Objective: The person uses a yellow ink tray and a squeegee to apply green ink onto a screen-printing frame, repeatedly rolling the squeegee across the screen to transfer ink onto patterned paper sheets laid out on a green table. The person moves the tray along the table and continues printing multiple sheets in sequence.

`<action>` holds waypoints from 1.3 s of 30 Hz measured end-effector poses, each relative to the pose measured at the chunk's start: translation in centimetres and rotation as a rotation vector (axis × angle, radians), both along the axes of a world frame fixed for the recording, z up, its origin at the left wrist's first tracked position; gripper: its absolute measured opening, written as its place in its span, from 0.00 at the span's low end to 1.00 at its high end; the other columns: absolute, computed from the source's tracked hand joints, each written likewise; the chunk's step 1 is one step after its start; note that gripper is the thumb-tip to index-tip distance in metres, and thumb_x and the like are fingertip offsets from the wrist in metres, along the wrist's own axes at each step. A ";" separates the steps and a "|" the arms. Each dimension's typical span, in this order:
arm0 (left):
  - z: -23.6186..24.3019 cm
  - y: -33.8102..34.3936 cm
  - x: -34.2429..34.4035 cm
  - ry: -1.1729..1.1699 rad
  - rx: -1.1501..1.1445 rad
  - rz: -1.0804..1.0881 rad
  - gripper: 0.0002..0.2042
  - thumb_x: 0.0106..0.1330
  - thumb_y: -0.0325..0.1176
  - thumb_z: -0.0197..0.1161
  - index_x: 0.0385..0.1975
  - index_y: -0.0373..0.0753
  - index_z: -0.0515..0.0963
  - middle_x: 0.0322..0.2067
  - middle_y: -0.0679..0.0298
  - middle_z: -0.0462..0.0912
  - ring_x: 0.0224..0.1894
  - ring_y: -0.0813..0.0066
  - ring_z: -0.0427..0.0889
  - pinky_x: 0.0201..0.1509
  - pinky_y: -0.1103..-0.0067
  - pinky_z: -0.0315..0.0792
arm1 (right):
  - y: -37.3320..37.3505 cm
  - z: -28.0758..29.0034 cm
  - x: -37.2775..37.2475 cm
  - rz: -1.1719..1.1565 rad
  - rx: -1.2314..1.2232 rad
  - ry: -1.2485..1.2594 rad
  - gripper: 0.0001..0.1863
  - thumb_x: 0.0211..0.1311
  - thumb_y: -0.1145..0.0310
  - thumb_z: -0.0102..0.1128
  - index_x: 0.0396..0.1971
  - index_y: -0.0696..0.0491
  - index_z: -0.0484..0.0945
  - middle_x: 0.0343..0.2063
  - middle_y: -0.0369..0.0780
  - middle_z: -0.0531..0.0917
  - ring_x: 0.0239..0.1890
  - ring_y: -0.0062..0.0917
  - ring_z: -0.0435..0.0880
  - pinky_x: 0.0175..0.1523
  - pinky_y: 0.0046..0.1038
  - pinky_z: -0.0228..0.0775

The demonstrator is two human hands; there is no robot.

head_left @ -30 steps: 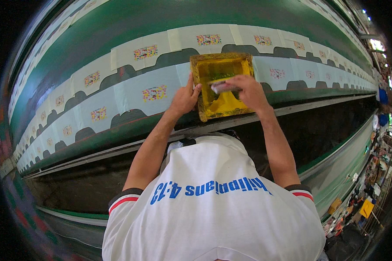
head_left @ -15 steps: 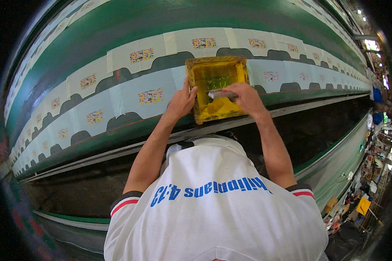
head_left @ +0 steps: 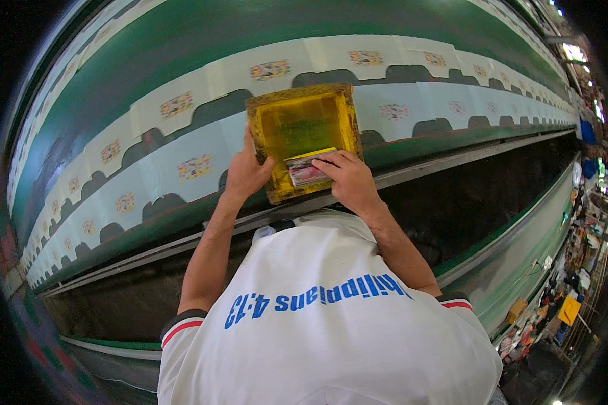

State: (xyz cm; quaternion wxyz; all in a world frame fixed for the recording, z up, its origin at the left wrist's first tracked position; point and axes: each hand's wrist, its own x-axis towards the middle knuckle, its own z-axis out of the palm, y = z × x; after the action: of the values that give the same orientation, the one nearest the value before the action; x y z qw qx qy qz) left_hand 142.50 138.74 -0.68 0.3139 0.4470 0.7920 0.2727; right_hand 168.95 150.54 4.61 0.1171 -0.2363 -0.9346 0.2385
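A screen-printing frame with a worn, yellow-stained wooden rim lies over the near row of pale cloth pieces. My left hand grips its left side, thumb over the rim and fingers at the outer edge. Inside the frame, my right hand is closed on a squeegee, a flat block with a pinkish, stained face and a yellow upper edge. The squeegee rests near the frame's near side. Yellow mesh with a darker green middle shows beyond it; the cloth under the frame is hidden.
Pale cloth pieces with small colourful prints run in two rows along a long green table. A metal rail edges its near side. Past a dark aisle, another long table stands at right, with clutter beyond.
My right hand has brought the squeegee from mid-frame to the near side, its broad face now showing. My left hand keeps its hold. The whole view has shifted slightly.
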 end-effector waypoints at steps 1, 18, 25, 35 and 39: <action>0.1 0.9 0.9 -0.019 0.001 -0.009 0.53 0.70 0.41 0.69 0.84 0.26 0.39 0.32 0.36 0.89 0.33 0.35 0.89 0.39 0.52 0.83 | 1.0 0.1 1.0 0.000 0.011 -0.003 0.28 0.54 0.80 0.65 0.58 0.50 0.88 0.54 0.38 0.88 0.59 0.38 0.84 0.65 0.39 0.80; -2.9 18.1 18.4 -0.092 0.096 0.030 0.53 0.66 0.40 0.72 0.86 0.32 0.45 0.43 0.40 0.92 0.34 0.44 0.92 0.39 0.58 0.83 | 18.2 -0.9 19.2 -0.028 -0.011 0.004 0.27 0.54 0.81 0.66 0.56 0.50 0.89 0.53 0.38 0.88 0.58 0.38 0.84 0.64 0.39 0.81; -3.9 18.0 18.4 -0.044 0.128 0.019 0.51 0.66 0.40 0.73 0.86 0.37 0.50 0.50 0.42 0.92 0.40 0.43 0.93 0.44 0.59 0.84 | 19.2 -0.4 19.1 0.020 -0.007 -0.051 0.26 0.55 0.77 0.68 0.58 0.49 0.88 0.53 0.37 0.87 0.59 0.38 0.84 0.65 0.40 0.80; -4.0 17.8 18.1 -0.058 0.063 0.018 0.53 0.66 0.44 0.74 0.87 0.37 0.48 0.52 0.42 0.91 0.46 0.38 0.92 0.51 0.56 0.84 | 20.5 -1.1 19.6 0.106 0.028 -0.056 0.27 0.56 0.76 0.68 0.58 0.50 0.87 0.55 0.38 0.87 0.58 0.37 0.84 0.67 0.40 0.79; -4.5 17.8 18.1 -0.012 0.208 -0.022 0.54 0.66 0.44 0.74 0.86 0.35 0.48 0.48 0.41 0.91 0.43 0.37 0.91 0.49 0.56 0.83 | 19.2 -0.9 19.4 0.075 0.086 -0.075 0.26 0.57 0.77 0.67 0.59 0.50 0.87 0.54 0.39 0.88 0.58 0.38 0.85 0.64 0.40 0.81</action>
State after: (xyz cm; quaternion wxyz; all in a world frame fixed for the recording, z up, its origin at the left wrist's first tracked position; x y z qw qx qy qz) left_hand 160.56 156.53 -5.20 0.2736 0.4842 0.7526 0.3526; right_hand 188.33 169.72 3.76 0.0832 -0.2046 -0.9560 0.1931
